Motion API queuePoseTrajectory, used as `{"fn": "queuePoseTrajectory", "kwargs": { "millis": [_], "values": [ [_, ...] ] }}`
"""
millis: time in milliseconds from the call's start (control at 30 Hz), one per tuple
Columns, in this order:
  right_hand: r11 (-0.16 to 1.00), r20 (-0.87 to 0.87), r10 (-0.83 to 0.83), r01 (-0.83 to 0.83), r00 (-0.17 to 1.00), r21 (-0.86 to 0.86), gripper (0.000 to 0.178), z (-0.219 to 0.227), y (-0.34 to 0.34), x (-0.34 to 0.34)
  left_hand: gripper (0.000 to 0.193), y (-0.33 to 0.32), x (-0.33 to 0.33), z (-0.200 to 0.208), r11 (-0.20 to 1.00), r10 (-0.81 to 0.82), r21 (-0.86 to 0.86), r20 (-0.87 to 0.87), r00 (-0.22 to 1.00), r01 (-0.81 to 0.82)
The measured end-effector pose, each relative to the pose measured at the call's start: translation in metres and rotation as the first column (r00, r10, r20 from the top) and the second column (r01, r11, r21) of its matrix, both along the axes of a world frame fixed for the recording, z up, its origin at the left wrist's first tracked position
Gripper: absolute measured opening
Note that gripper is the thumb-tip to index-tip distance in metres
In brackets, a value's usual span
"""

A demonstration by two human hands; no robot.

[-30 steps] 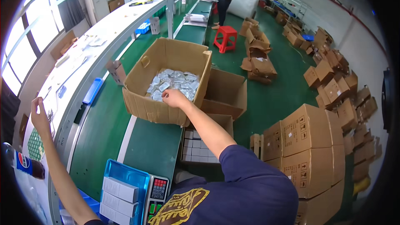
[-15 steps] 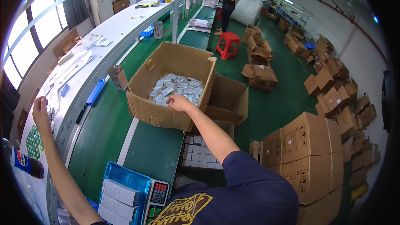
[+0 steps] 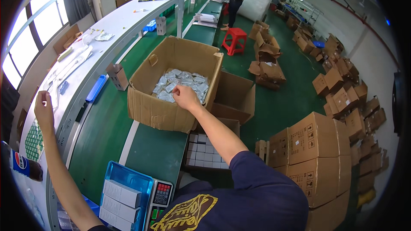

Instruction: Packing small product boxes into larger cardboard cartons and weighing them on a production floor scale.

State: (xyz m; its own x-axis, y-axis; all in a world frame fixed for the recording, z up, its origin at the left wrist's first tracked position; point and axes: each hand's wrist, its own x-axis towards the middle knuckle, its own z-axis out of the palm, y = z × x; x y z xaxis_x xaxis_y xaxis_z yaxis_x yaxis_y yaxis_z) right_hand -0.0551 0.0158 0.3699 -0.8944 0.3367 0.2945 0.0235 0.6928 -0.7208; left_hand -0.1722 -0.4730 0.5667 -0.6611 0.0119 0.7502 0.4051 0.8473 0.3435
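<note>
An open cardboard box (image 3: pixel 160 113) stands on the green work surface in front of me, with many small clear-wrapped silvery packets (image 3: pixel 171 80) in its bottom. My right hand (image 3: pixel 187 98) reaches over the near rim into it. Its fingers are drawn together at the packets; what they pinch, if anything, is hidden. Out to the left, my left hand (image 3: pixel 43 108) is raised by the white bench (image 3: pixel 96 51). Those fingers are curled toward the thumb, and I cannot make out anything between them.
Near me a blue tray (image 3: pixel 112 169) of white cartons sits on a scale (image 3: pixel 161 194). A cola bottle (image 3: pixel 28 167) is at far left. Below the surface stands a box of small white boxes (image 3: pixel 205 154). Stacked cartons (image 3: pixel 317 145) rise at right; a red stool (image 3: pixel 234 40) and a person (image 3: pixel 235 0) are farther off.
My right hand has shifted slightly farther into the box over the packets. My left hand stays raised at the left with its fingers curled. The whole view has tilted a little.
</note>
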Motion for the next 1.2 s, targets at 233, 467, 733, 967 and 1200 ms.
{"fn": "queuePoseTrajectory", "kwargs": {
  "millis": [233,467,733,967,1200],
  "values": [
    [0.994,-0.112,-0.06,0.07,0.992,0.083,0.016,0.004,-0.001,0.0,0.018,-0.013,0.0,-0.002,0.991,0.01,0.129,0.035,0.999,-0.015],
    [0.998,-0.023,-0.036,0.037,0.999,0.048,0.017,-0.001,0.013,-0.006,0.019,0.024,0.016,0.0,0.986,0.01,-0.166,-0.114,0.993,-0.029],
    [0.988,-0.162,-0.101,0.118,0.982,0.099,0.012,0.01,0.001,0.002,0.019,0.011,0.006,-0.001,0.997,-0.048,-0.059,0.036,0.998,0.05],
    [0.999,0.073,-0.036,0.034,0.997,0.029,0.018,0.002,0.005,-0.002,0.023,0.008,0.001,-0.004,0.978,-0.149,0.16,0.104,0.983,0.131],
    [1.0,0.184,0.002,0.003,0.983,-0.027,0.023,-0.002,0.004,-0.002,0.023,0.009,0.004,-0.001,0.986,-0.136,0.115,0.122,0.983,0.122]
  ]
}}
